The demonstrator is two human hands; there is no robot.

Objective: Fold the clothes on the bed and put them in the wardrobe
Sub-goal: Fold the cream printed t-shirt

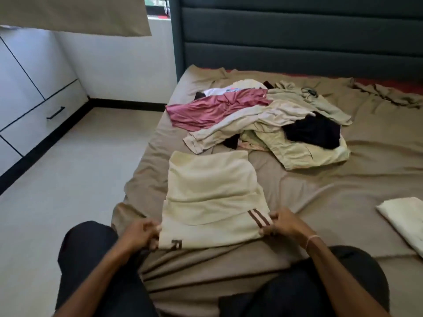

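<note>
A cream garment with brown stripes and a brown letter lies flat on the bed's near left part, folded lengthwise. My left hand grips its near left corner and my right hand grips its near right corner by the stripes. Further up the bed lies a loose pile of clothes: a pink top, several beige and pale green pieces and a black item. A folded cream piece rests at the bed's right edge of view.
The bed has a wrinkled tan sheet and a dark padded headboard. White wardrobe doors and drawers stand along the left wall across a strip of pale floor. My dark-trousered knees are at the bottom.
</note>
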